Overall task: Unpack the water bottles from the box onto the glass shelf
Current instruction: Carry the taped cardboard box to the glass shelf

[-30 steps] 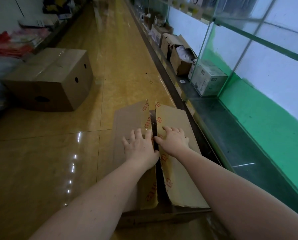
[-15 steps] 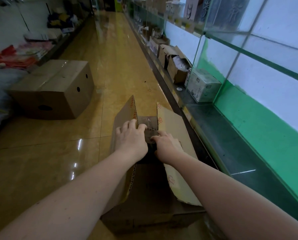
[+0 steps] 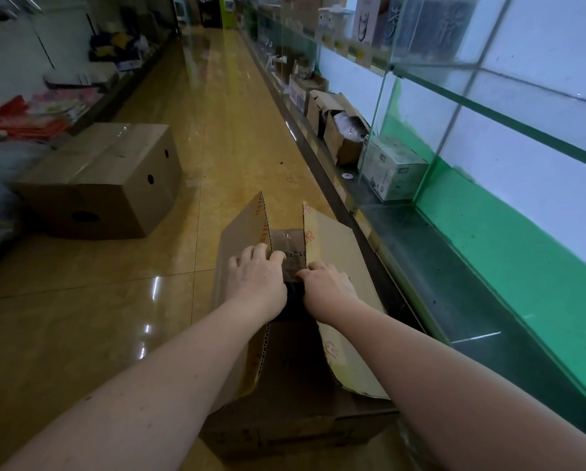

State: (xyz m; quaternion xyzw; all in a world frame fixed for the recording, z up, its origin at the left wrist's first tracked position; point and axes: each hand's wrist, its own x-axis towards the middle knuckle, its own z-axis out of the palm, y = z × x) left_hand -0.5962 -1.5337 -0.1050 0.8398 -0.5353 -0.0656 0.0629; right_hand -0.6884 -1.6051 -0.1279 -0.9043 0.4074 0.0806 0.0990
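Observation:
A brown cardboard box [image 3: 295, 423] sits on the floor right in front of me, beside the low glass shelf [image 3: 461, 300]. Its two long top flaps stand up and apart. My left hand [image 3: 255, 280] grips the upper edge of the left flap [image 3: 240, 239]. My right hand [image 3: 325, 287] holds the edge of the right flap [image 3: 339, 253]. Between them an inner flap with clear tape [image 3: 288, 246] shows. The inside of the box is dark, and no water bottles are visible.
A second closed cardboard box [image 3: 104, 185] lies on the tiled floor to the left. Open cartons [image 3: 339, 130] and a white printed box [image 3: 393, 168] stand on the bottom shelf further along. Glass dividers rise on the right. Goods are piled along the left wall.
The two top flaps lay nearly flat under my palms a second ago. Both hands have since pulled them up and apart, exposing the taped inner flap.

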